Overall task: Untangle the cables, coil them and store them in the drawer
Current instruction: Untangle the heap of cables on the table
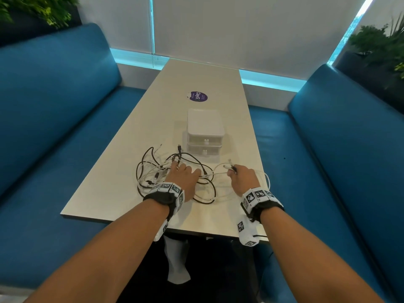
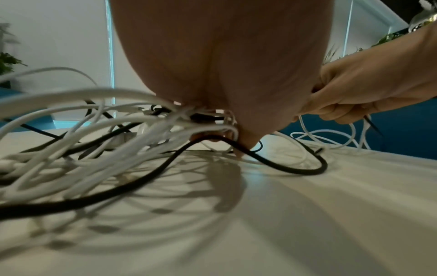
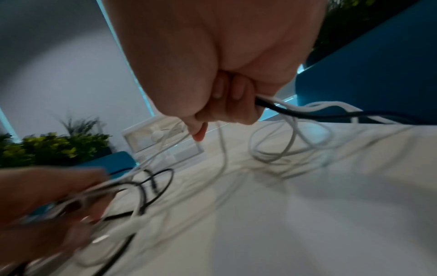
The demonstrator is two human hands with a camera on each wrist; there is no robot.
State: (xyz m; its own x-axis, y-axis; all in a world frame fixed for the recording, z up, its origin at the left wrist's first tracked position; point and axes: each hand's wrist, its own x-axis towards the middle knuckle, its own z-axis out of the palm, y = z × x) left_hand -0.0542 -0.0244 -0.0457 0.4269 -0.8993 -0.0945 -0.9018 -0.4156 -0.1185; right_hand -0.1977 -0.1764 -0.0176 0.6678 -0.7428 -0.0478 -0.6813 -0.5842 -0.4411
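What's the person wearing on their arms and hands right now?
Both forearms are bare, with no sleeves or gloves. Each wrist carries a black strap ringed with white blocks printed with black square markers. A white tagged piece hangs below each wrist, the right one trailing a thin black cable.

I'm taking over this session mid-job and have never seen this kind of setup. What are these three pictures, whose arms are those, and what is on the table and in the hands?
No machine here: a person works with bare hands, wearing a camera on the head and one on each wrist. The wide picture is the head view, looking down at a white table between blue benches. The other two look along each hand from the wrist.

On the table lies a tangle of black and white cables, and behind it a small white drawer unit with two drawers, both closed.

The left hand rests on the tangle, its fingers down among the cables. The right hand grips a white cable and a black cable, drawn out to the right of the pile.
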